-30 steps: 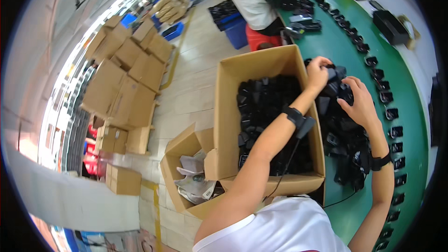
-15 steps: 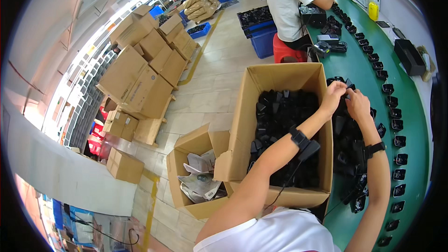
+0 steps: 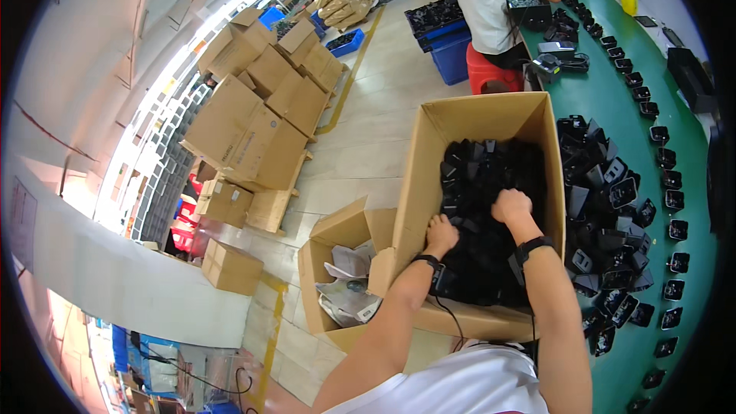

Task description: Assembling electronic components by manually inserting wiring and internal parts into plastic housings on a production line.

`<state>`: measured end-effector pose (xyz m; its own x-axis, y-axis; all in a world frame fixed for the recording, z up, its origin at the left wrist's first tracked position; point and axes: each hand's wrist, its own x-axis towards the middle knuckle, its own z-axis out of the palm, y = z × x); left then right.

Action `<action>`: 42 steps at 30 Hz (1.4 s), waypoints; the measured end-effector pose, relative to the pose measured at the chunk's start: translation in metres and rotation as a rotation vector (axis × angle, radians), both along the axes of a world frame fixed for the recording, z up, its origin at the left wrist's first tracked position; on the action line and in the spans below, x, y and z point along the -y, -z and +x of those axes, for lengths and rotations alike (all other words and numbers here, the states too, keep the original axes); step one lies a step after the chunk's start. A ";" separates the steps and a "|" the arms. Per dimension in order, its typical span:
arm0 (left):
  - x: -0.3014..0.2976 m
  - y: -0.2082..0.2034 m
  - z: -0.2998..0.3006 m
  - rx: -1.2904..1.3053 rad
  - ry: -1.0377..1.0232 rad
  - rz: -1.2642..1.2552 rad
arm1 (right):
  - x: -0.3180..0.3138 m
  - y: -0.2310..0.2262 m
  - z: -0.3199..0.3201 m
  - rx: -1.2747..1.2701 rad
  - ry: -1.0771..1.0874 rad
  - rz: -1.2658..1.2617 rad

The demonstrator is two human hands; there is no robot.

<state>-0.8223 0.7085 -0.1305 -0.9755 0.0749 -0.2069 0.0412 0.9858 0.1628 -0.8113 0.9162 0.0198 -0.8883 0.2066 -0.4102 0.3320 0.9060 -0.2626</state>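
Both my hands are inside a tall open cardboard box point(image 3: 420, 161) partly filled with small black plastic housings point(image 3: 469, 159). My left hand point(image 3: 442, 236) rests on the pieces along the box's left side, fingers apart and nothing visible in it. Deeper in the middle, my right hand point(image 3: 511, 205) is closed, its fingertips hidden; whatever it may hold cannot be made out. Each wrist wears a black strap. On the green table point(image 3: 652, 207) right of the box lies a heap of similar black housings point(image 3: 613, 238).
A row of black pieces point(image 3: 678, 262) runs along the table. A smaller carton point(image 3: 314, 284) with clear bags stands left of the box. Stacked cartons point(image 3: 238, 123) fill a pallet farther left. A person point(image 3: 498, 8) sits on a red stool point(image 3: 487, 74) ahead.
Both hands have moved from over the table heap, leftward and down into the box. The view has shifted, so the heap on the table shows more fully.
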 end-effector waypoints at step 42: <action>-0.018 -0.048 -0.003 0.894 -0.317 0.803 | -0.090 0.249 0.079 0.062 0.473 -1.154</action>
<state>-0.8253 0.7261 -0.0825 -0.5143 0.2742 -0.8126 -0.6162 0.5408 0.5725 -0.7321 1.0064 -0.2291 -0.7977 -0.0082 -0.6030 0.6025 -0.0543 -0.7963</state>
